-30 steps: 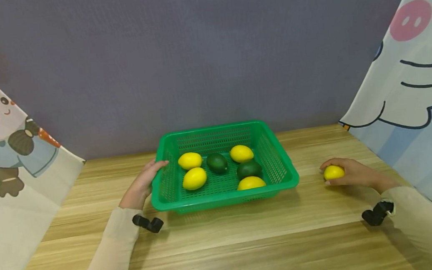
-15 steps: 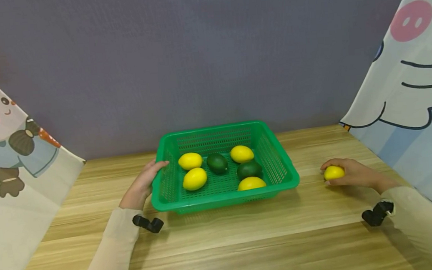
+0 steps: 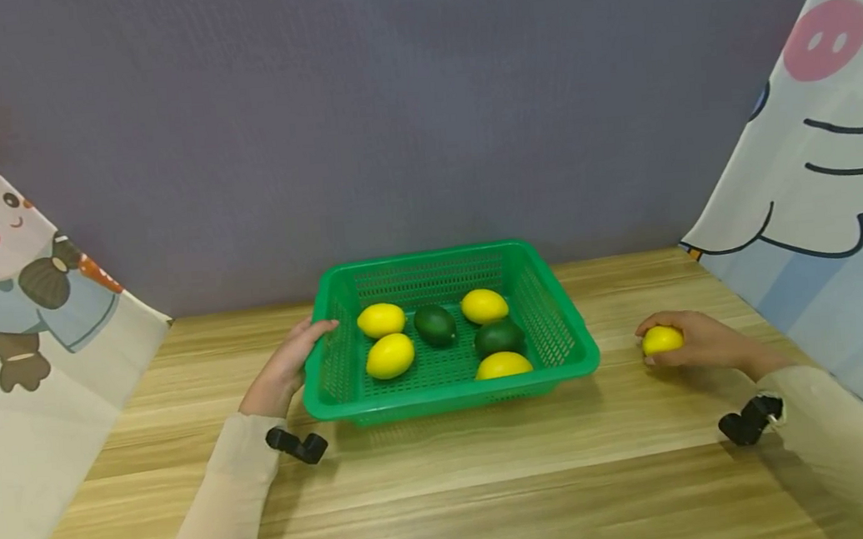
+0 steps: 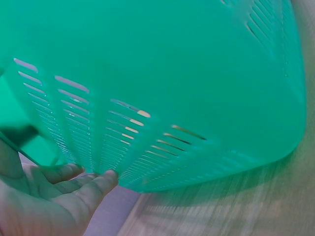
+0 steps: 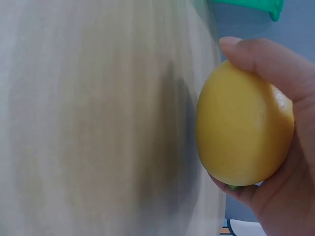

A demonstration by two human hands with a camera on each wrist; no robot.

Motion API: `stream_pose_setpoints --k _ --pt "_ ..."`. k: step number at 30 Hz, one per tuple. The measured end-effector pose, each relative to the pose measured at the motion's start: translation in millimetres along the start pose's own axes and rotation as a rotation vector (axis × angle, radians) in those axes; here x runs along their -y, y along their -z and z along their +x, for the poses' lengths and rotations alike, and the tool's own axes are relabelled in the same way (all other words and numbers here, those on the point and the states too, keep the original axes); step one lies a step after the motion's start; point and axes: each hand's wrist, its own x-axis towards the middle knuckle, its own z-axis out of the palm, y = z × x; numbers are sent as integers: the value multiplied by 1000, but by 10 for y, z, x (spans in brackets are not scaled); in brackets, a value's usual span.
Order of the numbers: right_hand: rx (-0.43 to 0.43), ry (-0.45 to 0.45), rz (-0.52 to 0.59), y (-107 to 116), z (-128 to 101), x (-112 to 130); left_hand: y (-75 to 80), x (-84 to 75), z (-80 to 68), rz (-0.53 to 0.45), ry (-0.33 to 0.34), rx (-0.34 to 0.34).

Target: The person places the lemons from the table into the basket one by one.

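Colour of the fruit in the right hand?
Yellow: the lemon in the right hand, best seen in the right wrist view.

Wooden table (image 3: pixel 491 482) with pale, streaked grain fills the lower half of the head view. Plain grey-purple wall (image 3: pixel 390 114) stands behind it at 12 o'clock, evenly lit. Cartoon-printed cloth (image 3: pixel 22 331) hangs slanted at 9 o'clock. A second cartoon cloth (image 3: pixel 824 192), pale with a pink spot and dark outlines, slants in at 3 o'clock.
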Motion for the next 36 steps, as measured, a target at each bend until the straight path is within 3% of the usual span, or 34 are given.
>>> stream_pose_setpoints --k 15,27,36 --pt "-14 36 -41 207 169 152 -24 -26 30 -3 -1 -1" --pt "7 10 -38 358 299 348 -13 -17 22 -2 6 -6" --pt "-25 31 -160 455 437 500 9 -5 -5 19 7 1"
